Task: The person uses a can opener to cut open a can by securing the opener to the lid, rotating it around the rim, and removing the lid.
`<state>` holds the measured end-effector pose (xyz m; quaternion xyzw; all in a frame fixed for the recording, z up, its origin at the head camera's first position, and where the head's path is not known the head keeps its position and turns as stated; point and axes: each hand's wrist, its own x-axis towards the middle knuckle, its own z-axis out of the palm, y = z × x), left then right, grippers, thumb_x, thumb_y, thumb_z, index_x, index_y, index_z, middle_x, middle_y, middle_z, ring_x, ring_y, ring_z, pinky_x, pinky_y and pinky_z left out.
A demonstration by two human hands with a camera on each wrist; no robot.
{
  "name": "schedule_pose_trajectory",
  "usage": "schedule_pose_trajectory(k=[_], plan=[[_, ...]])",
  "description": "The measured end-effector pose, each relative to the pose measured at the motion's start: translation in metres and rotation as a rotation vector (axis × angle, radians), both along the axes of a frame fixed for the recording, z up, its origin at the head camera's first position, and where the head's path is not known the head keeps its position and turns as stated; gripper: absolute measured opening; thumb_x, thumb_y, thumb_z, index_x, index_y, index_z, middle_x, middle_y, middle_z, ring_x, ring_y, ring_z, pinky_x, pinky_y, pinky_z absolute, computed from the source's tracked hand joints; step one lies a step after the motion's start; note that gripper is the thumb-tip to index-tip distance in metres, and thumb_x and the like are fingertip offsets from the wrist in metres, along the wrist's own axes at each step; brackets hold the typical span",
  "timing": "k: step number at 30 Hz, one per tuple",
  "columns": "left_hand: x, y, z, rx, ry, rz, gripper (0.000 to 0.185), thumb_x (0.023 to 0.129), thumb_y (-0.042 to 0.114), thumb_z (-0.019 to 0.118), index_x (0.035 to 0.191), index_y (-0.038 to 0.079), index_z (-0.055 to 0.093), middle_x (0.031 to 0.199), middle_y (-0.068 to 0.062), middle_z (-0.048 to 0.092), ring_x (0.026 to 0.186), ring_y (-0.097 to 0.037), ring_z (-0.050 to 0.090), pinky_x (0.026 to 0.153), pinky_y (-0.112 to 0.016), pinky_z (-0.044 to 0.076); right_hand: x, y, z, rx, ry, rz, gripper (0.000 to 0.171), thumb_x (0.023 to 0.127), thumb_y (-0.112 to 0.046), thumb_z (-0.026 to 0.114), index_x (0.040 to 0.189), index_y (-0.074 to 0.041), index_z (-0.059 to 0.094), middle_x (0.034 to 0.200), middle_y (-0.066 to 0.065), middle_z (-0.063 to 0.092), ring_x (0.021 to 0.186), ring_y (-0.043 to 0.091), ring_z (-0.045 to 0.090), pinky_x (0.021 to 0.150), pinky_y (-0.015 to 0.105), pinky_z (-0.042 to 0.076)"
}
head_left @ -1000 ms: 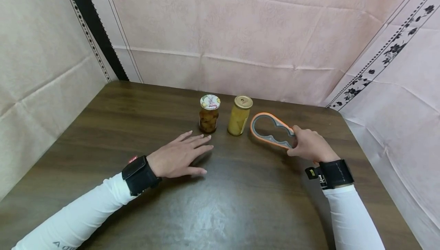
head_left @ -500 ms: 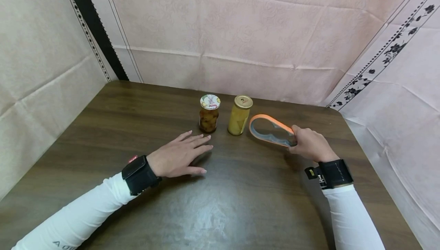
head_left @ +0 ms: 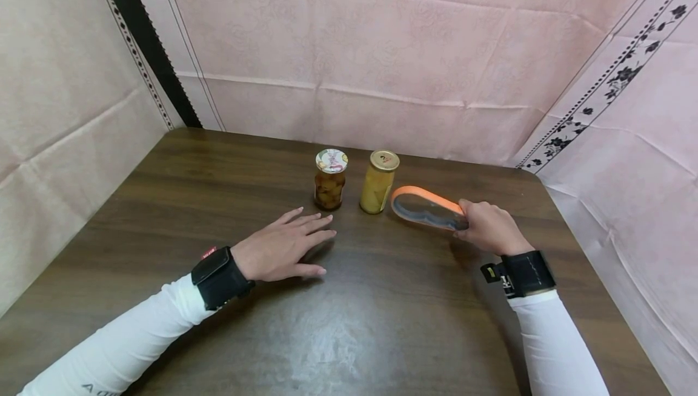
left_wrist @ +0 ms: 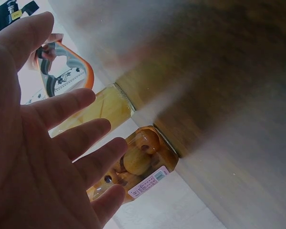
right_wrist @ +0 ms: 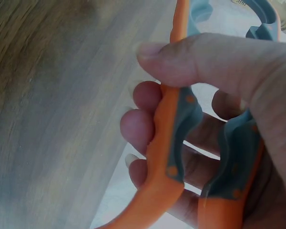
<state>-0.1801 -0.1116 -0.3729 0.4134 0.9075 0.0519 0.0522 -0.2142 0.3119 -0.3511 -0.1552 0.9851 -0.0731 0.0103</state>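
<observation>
My right hand grips the handles of an orange and grey jar opener, held close over the table. In the right wrist view, my thumb crosses the orange handle and the fingers curl round it. The opener's looped end lies just right of a tall jar with a gold lid and pale yellow contents. Left of that stands a shorter jar of brown, round pieces under a patterned white lid. My left hand, palm down with spread fingers, holds nothing; its fingertips are just in front of the shorter jar.
Both jars stand upright toward the back of a dark wood-grain table. Pale cloth hangs behind the table and at both sides. Black bands are strapped round both wrists.
The jar opener has rolled in my right hand, so more of its orange outer side shows. Its looped end has shifted slightly left, toward the yellow jar. My left hand stays in place.
</observation>
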Motion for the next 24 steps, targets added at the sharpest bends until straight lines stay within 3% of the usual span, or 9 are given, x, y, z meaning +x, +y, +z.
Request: schedule_pose_trajectory(k=[12, 20, 24], plan=[[-0.0008, -0.0005, 0.0002, 0.001, -0.017, 0.004, 0.074, 0.098, 0.062, 0.053, 0.156, 0.017, 0.041, 0.167, -0.008, 0.029, 0.154, -0.027, 0.028, 0.128, -0.054, 0.012, 0.0009, 0.0002, 0.0011, 0.006, 0.046, 0.035, 0.024, 0.085, -0.001, 0.073, 0.098, -0.007, 0.054, 0.075, 0.005, 0.056, 0.064, 0.021, 0.05, 0.057, 0.035, 0.039], [-0.0006, -0.0011, -0.0007, 0.01, -0.011, 0.001, 0.074, 0.098, 0.062, 0.053, 0.155, 0.017, 0.041, 0.167, -0.008, 0.03, 0.154, -0.027, 0.03, 0.128, -0.054, 0.013, -0.0003, -0.0006, -0.0001, 0.045, 0.075, 0.041, 0.029, 0.084, 0.001, 0.074, 0.104, -0.005, 0.053, 0.081, 0.01, 0.064, 0.066, 0.022, 0.055, 0.056, 0.041, 0.046], [-0.0003, -0.001, -0.0007, 0.008, -0.013, 0.002, 0.074, 0.098, 0.062, 0.053, 0.156, 0.017, 0.041, 0.167, -0.008, 0.029, 0.154, -0.027, 0.029, 0.128, -0.054, 0.013, 0.0003, -0.0011, -0.0015, 0.058, 0.098, 0.05, 0.029, 0.084, 0.001, 0.074, 0.101, -0.007, 0.052, 0.077, 0.007, 0.062, 0.065, 0.021, 0.053, 0.055, 0.039, 0.044]])
